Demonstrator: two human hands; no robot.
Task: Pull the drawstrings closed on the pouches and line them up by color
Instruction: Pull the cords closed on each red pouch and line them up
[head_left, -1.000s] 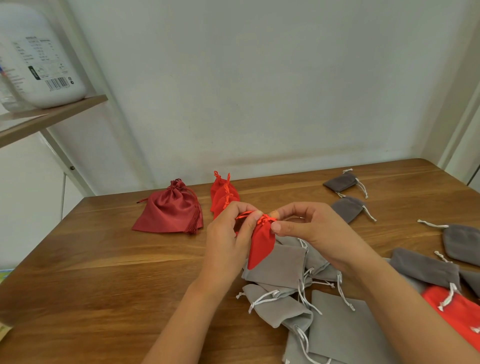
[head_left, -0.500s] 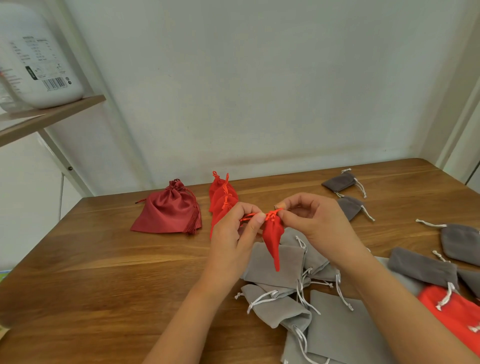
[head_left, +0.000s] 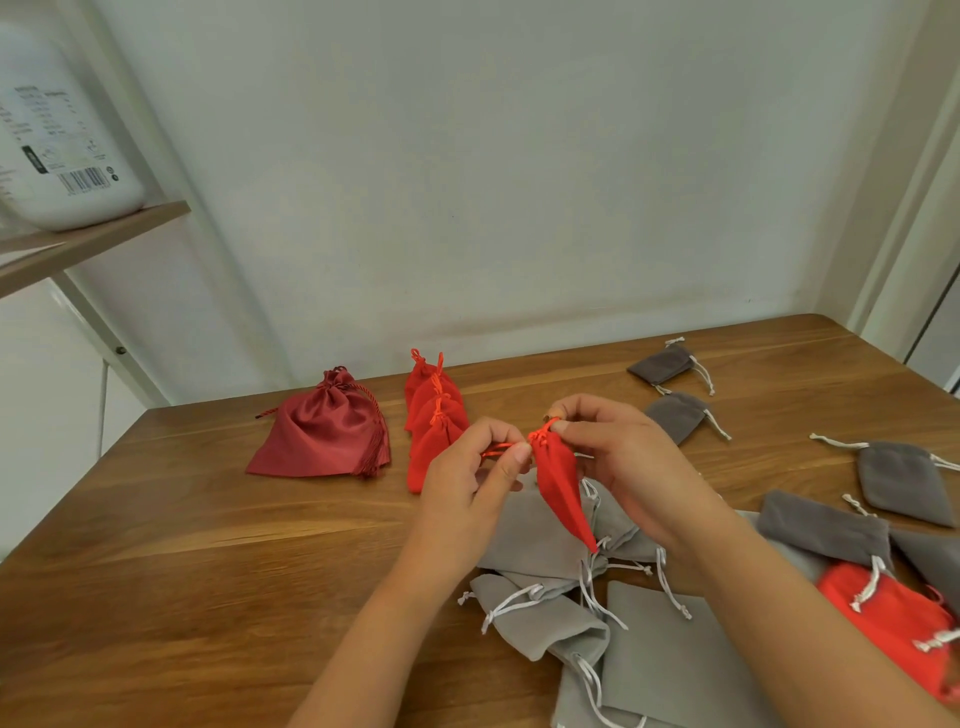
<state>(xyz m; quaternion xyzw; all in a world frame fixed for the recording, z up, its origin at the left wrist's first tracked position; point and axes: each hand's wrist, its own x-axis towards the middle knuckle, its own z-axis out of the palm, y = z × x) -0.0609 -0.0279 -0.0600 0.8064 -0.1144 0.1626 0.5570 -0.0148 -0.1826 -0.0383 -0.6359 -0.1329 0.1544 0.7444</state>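
Cinching looks all but finished on the small bright red fabric pouch (head_left: 563, 483). Compared with a second ago its body is narrower, a slim pointed cone. The tip has swung from the left hand's side to point down and to the right. The neck is bunched tight. The pouch hangs in the air between both hands, above the heap of light grey velvet pouches (head_left: 535, 540) on the brown wooden table (head_left: 208, 571).

The left hand (head_left: 467, 488) pinches the thin orange-red drawstring (head_left: 498, 449) between thumb and forefinger, just left of the neck. The right hand (head_left: 623, 457) pinches the cord at the top of the neck with its fingers curled over, a touch higher than before.

Meaning for the task: this pouch reads as closed, or within one last tug. Its likely destination is the row of matching red pouches (head_left: 434, 426), which lie overlapped toward the wall just right of the large dark red satin pouch with tassel (head_left: 322, 431). The row's near end is close to the left hand.

Still to do, by my reading:
- The grey heap shows loose white cords.
- The darker grey pouches (head_left: 678, 413) lie scattered to the right.
- A red pouch with white cords (head_left: 883, 613) sits beside the right forearm.
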